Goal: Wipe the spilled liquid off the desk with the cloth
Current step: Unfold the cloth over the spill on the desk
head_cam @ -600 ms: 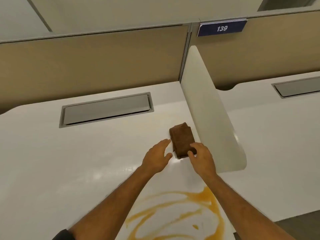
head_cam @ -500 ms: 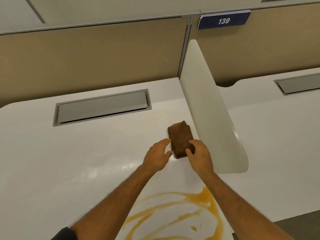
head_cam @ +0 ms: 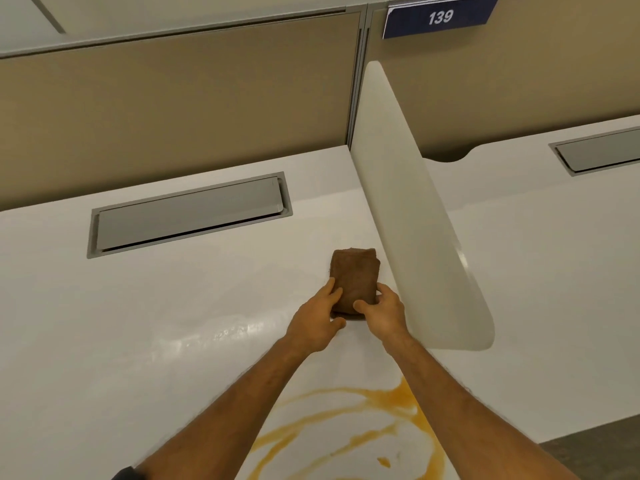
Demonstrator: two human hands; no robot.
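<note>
Both hands meet at a folded brown cloth [head_cam: 355,278] that lies on the white desk [head_cam: 138,323], just beside the foot of the white divider panel [head_cam: 415,220]. The left hand [head_cam: 317,322] comes in from the cloth's left side, its fingers laid over the near left edge and its thumb tucked at the near corner. The right hand [head_cam: 382,315] closes on the near right corner, thumb on top of the fabric and fingers curled around the right edge, next to the divider. Each hand grips the cloth at its nearer end, while the far end lies free, pointing toward the back of the desk. The cloth appears to rest on the desktop; whether it is lifted at all cannot be told. Nearer the person, between and under the forearms, an orange spilled liquid [head_cam: 346,427] spreads in looping streaks across the desk, well apart from the cloth. A grey cable hatch [head_cam: 188,214] sits in the desk farther back and to the left.
</note>
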